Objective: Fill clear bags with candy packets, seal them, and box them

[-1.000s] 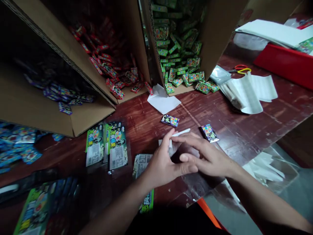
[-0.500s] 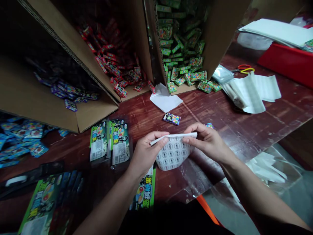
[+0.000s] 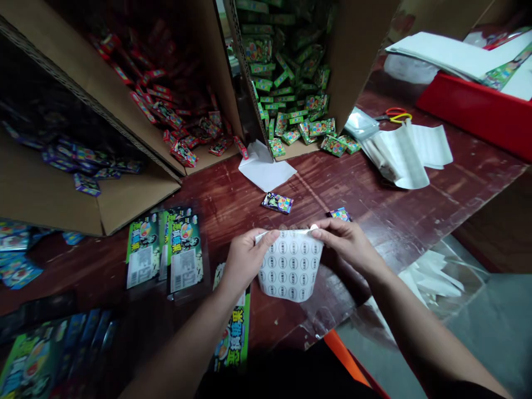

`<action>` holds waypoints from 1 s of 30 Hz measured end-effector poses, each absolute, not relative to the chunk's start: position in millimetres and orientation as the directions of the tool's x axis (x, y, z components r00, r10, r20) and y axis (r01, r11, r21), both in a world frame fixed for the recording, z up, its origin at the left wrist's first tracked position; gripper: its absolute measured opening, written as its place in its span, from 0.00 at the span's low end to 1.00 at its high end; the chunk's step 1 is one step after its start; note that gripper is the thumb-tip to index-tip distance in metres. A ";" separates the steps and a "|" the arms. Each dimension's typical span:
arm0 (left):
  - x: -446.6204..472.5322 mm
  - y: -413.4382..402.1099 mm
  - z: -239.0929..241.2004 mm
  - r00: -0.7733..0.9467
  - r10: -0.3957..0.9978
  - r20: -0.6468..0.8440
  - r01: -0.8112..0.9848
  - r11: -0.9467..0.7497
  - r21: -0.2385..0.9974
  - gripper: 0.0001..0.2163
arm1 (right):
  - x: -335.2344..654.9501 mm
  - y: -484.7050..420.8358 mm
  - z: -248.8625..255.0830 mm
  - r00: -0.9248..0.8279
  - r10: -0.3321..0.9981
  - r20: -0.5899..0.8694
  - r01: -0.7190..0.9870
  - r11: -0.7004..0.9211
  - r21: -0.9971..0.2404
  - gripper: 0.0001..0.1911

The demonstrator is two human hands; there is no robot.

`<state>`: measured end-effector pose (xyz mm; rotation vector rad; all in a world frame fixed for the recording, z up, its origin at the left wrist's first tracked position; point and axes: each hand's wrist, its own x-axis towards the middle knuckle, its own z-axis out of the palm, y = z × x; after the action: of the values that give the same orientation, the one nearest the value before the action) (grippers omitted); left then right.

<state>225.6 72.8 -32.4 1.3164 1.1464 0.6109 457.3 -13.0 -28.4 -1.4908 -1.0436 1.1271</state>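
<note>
Between my two hands hangs a white sticker sheet [image 3: 291, 271] printed with rows of small round labels. My left hand [image 3: 249, 252] pinches its upper left corner between thumb and fingers. At the upper right corner, my right hand [image 3: 343, 241] grips the sheet, and a small white round piece shows at its fingertips. Just beyond the sheet lies a small purple-black candy box [image 3: 277, 203]. A second small box [image 3: 338, 214] is partly hidden behind my right hand. Below my left forearm, a green and black printed package [image 3: 235, 332] is partly covered.
Cardboard boxes hold purple [image 3: 87, 158], red [image 3: 183, 124] and green packets [image 3: 297, 111] at the back. Printed packs [image 3: 185, 252] lie left. White paper [image 3: 266, 169], scissors [image 3: 397, 114], folded sheets [image 3: 407, 155] and a red bin [image 3: 474, 113] are further off. A clear bag of scraps [image 3: 432, 277] hangs right.
The view has shifted right, so things appear further left. The sticker sheet now hangs flatter and faces me more, its top edge no longer folded in a thick roll. Both hands still hold it.
</note>
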 end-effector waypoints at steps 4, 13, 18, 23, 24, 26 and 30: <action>225.6 75.6 -33.8 0.387 0.880 -0.276 0.284 0.171 0.943 0.18 | 482.5 -6.4 -14.9 0.071 0.996 -0.049 0.315 -0.069 -0.946 0.17; 224.8 74.1 -26.3 0.388 0.878 -0.280 0.252 0.191 0.949 0.15 | 490.9 2.6 -10.9 -0.042 0.991 -0.128 0.205 -0.117 -0.972 0.18; 223.9 69.9 -15.9 0.423 0.825 -0.374 0.072 0.380 0.922 0.15 | 484.8 2.2 -15.9 -0.184 0.959 -0.215 0.128 -0.193 -0.973 0.16; 223.9 66.4 -13.5 0.390 0.834 -0.390 -0.060 0.445 0.893 0.15 | 484.0 -2.5 -18.3 -0.079 0.982 -0.171 0.143 -0.158 -0.977 0.16; 224.2 66.4 -14.9 0.365 0.851 -0.378 -0.066 0.429 0.901 0.14 | 483.6 -2.9 -19.2 -0.075 0.984 -0.164 0.145 -0.152 -0.978 0.16; 224.9 66.9 -18.3 0.341 0.863 -0.373 -0.075 0.421 0.904 0.14 | 482.1 -2.9 -20.6 -0.070 0.987 -0.148 0.146 -0.136 -0.980 0.15; 224.3 68.8 -22.6 0.292 0.875 -0.386 -0.043 0.415 0.909 0.21 | 478.5 -1.3 -21.7 -0.064 0.991 -0.116 0.175 -0.103 -0.979 0.15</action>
<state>224.3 68.8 -22.6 0.9507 1.1010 0.7536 478.5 -1.3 -21.7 -1.3845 -1.3382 1.2600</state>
